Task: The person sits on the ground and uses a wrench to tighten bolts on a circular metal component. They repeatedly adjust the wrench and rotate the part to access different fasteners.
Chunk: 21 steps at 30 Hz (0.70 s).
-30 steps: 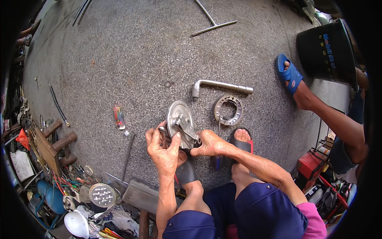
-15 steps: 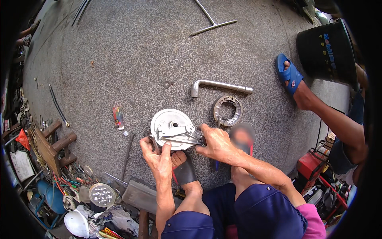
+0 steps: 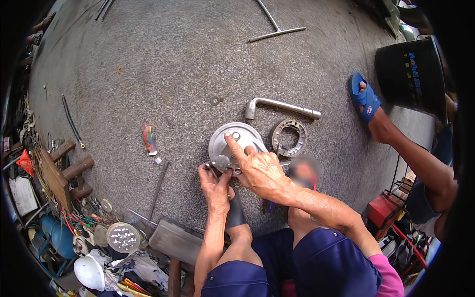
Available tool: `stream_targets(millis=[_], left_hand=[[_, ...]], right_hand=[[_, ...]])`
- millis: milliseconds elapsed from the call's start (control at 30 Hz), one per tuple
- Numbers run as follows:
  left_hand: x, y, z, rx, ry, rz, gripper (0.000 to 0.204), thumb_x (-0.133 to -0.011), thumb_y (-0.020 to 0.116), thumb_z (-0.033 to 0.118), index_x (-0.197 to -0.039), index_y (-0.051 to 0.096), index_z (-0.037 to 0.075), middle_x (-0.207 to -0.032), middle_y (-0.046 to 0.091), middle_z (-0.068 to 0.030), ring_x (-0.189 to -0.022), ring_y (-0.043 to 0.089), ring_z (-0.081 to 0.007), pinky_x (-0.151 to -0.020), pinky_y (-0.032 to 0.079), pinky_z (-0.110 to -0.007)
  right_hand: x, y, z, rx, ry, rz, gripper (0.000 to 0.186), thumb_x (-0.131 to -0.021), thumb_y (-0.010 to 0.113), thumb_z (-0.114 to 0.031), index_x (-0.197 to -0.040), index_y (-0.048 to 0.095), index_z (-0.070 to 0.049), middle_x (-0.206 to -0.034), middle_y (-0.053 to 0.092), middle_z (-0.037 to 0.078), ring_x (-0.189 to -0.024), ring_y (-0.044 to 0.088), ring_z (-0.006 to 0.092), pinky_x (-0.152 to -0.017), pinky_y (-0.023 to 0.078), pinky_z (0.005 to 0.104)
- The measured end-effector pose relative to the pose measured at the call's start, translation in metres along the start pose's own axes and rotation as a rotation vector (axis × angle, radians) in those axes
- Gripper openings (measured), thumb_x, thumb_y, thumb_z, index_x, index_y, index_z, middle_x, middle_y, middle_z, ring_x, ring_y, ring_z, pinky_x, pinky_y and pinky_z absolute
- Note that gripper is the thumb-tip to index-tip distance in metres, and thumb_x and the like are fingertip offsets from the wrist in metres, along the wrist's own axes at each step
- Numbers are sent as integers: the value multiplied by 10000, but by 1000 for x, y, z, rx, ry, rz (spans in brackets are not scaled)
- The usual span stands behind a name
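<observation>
A round silver brake plate [image 3: 217, 137] is in front of me, above my foot, with its levers and bolt fittings toward me. My left hand [image 3: 216, 192] grips its near edge, fingers and thumb closed around the fittings. Over the plate's right side lies my right hand [image 3: 265, 173], its index finger stretched out to the surface beside the centre hole. The other right-hand fingers are bent and partly hidden. Just right of the plate, a pair of brake shoes [image 3: 276, 141] lies on the ground as a ring.
Beyond the plate lie an L-shaped socket wrench [image 3: 287, 106], a washer [image 3: 215, 101] and a T-handle tool [image 3: 277, 34]. A small colourful box [image 3: 149, 138] and thin rod [image 3: 159, 192] lie left. Another person's blue-sandalled foot [image 3: 365, 101] stands right, near a black bucket [image 3: 408, 74].
The brake plate has turned, its levers swinging from the right toward me. My right hand has shifted from the lever end onto the plate, index finger extended. The view has shifted slightly.
</observation>
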<state>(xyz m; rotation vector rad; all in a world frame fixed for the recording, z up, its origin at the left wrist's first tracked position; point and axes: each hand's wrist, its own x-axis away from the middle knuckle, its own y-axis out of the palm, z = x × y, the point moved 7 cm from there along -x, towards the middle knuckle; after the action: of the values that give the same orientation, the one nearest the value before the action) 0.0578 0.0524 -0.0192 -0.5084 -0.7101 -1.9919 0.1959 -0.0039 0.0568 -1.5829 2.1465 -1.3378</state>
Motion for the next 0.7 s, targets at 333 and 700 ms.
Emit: stream_targets(millis=[333,700], left_hand=[[2,2,-18,-90,19,46,412,-857,718,23,-1153,435,67,-1042,584,-46,-688,530,-71,-550,440,-201],[10,5,-17,-50,-45,-20,259,-905,611,-11,-1117,469,32,-1082,565,-44,-976,527,-113,-861,442,-274]], right_hand=[[23,0,4,225,54,-50,186,-783,661,-125,-868,584,23,-704,667,183,-617,705,311,-525,558,399],[36,40,15,-237,84,-60,383,-886,664,-330,-833,605,45,-600,630,230,-593,657,421,-578,541,500]])
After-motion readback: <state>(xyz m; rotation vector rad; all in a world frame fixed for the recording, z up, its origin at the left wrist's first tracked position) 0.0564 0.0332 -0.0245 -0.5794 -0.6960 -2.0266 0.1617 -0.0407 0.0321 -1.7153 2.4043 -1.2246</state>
